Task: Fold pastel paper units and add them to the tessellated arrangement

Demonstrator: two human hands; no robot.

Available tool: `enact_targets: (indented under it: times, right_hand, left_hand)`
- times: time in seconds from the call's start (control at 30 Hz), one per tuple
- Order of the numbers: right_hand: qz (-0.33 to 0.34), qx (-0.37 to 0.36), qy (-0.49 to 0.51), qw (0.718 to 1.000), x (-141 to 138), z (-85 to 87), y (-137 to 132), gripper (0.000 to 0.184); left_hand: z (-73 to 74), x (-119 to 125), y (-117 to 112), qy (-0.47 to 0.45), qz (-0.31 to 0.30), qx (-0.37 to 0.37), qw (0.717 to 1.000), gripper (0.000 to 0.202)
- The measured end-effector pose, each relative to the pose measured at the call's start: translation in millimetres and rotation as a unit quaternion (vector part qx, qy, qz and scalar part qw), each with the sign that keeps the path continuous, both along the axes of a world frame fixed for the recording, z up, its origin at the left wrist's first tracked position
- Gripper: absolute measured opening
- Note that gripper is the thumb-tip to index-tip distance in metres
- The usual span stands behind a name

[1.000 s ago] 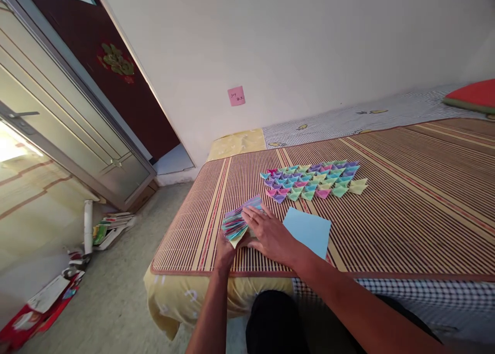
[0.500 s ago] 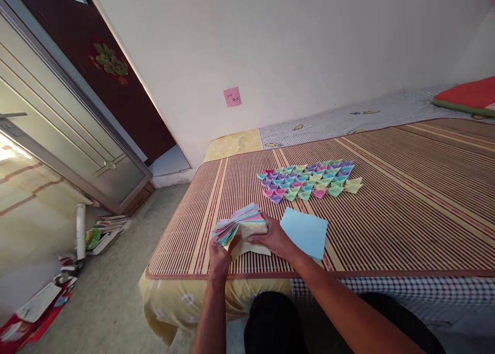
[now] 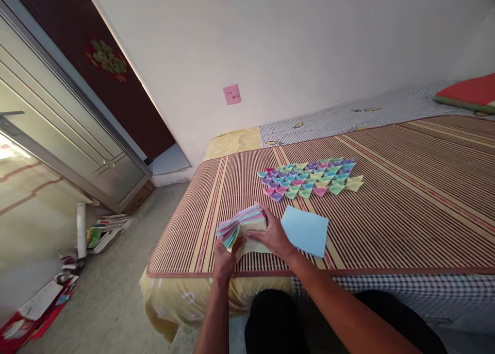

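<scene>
Between my hands is a thick stack of coloured paper [image 3: 242, 221], bent and fanned along its upper edge, with a pale yellow sheet facing me. My left hand [image 3: 226, 256] is closed around its lower left corner. Gripping the right end, my right hand [image 3: 274, 234] has its thumb on the yellow face and its fingers behind, partly hidden. Light blue square sheets [image 3: 305, 231] lie flat just right of my right hand. Beyond them, rows of small folded paper boats [image 3: 309, 180] in pink, purple, green, blue and yellow sit close together on the mat.
A striped bamboo mat [image 3: 185, 220] covers the bed, whose front edge is by my knees. A pink note [image 3: 232, 94] is stuck to the wall. A red folded cloth [image 3: 467, 92] lies at the far right. Books [image 3: 106, 230] and papers are on the floor at left.
My left hand and the paper stack have shifted slightly right. The stack's fanned top edge looks a little more gathered. Both hands keep their hold; the boats and blue sheets stay put.
</scene>
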State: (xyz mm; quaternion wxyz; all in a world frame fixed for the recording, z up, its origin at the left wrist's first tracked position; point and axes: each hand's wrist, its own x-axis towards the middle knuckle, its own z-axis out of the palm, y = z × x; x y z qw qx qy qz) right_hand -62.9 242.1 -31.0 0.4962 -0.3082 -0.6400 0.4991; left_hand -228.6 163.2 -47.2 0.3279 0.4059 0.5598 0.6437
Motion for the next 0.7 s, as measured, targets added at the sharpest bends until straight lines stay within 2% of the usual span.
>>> enact_targets:
  times: [0.13,0.23,0.33,0.47,0.5,0.57,0.6,0.7]
  right_hand:
    - [0.066,-0.015,-0.016,0.998,7.6,2.7,1.9,0.057]
    - [0.102,-0.012,-0.032,0.994,13.8,4.2,-2.5,0.045]
    - [0.106,0.012,-0.057,0.993,23.6,11.0,-3.6,0.029]
    - [0.103,0.074,-0.118,0.985,41.1,33.9,3.2,0.008]
    - [0.103,0.094,-0.136,0.981,44.4,42.2,4.9,0.006]
    - [0.107,0.138,-0.163,0.971,47.8,60.6,6.6,0.014]
    - [0.112,0.159,-0.173,0.966,47.9,70.0,6.6,0.018]
    - [0.127,0.210,-0.187,0.951,44.5,93.7,4.5,0.023]
  left_hand:
    - [9.9,3.9,-1.9,-0.055,-0.002,-0.004,0.998,0.048]
    - [18.9,12.8,-4.8,-0.102,0.012,0.006,0.995,0.054]
    - [23.4,15.9,-12.7,-0.142,0.019,0.015,0.990,0.058]
    - [30.5,-5.3,-26.4,-0.087,-0.036,-0.012,0.995,0.052]
    - [35.0,-13.3,-28.4,-0.052,-0.043,-0.021,0.998,0.051]
    - [47.1,-27.2,-29.1,-0.022,-0.055,-0.029,0.998,0.054]
    - [53.8,-31.8,-28.1,0.023,-0.070,-0.036,0.997,0.054]
    - [68.0,-33.1,-21.7,0.091,-0.105,-0.051,0.989,0.047]
